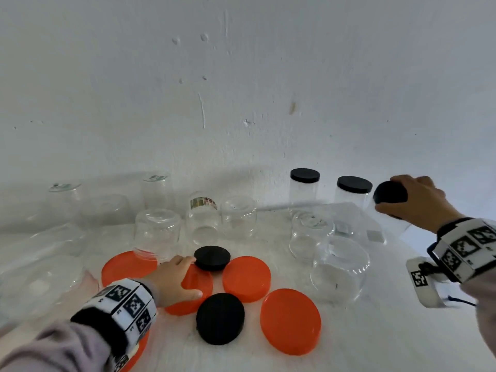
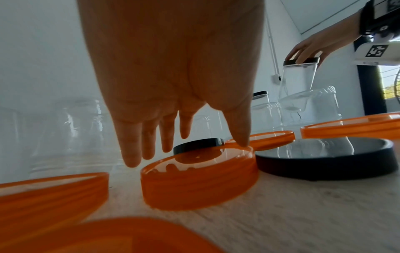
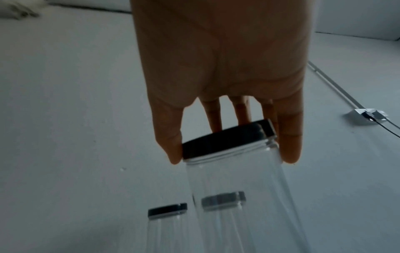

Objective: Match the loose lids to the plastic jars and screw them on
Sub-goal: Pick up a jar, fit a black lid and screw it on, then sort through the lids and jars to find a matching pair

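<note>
Right hand [image 1: 413, 198] fingers clamp the black-lidded jar [image 3: 236, 179], tilted; left hand [image 2: 173, 82], fingers spread, could knock the small black lid [image 1: 212, 257] off

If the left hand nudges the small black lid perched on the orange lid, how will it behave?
The small black lid looks light and probably slides off the glossy orange lid. Lying flat, it is unlikely to roll.

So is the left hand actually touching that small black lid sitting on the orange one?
Cannot tell. In the head view the left hand reaches the small black lid's edge; in the left wrist view its fingers hang in front, hiding any contact.
</note>
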`<action>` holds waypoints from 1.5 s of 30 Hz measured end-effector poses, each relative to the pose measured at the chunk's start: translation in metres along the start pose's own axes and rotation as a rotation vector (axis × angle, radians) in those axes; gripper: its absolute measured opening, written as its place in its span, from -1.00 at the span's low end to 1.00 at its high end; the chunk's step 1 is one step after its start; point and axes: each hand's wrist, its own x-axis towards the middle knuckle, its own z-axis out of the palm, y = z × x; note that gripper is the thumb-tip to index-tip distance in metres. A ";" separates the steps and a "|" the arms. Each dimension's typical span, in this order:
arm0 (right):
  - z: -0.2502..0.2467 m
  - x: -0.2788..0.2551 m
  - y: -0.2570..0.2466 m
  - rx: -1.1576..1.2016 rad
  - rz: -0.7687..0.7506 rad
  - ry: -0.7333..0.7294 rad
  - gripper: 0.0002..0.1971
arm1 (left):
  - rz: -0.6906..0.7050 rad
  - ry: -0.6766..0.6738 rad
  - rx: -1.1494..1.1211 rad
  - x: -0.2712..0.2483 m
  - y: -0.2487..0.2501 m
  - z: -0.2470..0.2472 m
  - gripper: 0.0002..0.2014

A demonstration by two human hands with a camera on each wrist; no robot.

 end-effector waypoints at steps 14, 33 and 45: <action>0.028 0.024 0.000 -0.151 0.070 -0.197 -0.47 | -0.065 -0.145 0.056 0.009 -0.004 -0.003 -0.11; 0.080 -0.054 -0.055 -0.498 -0.087 -0.568 0.18 | -0.139 -0.023 -0.018 -0.029 -0.015 -0.009 0.07; 0.056 -0.086 -0.061 -0.435 -0.087 -0.432 0.14 | -0.106 0.152 -0.177 -0.084 -0.019 -0.010 0.16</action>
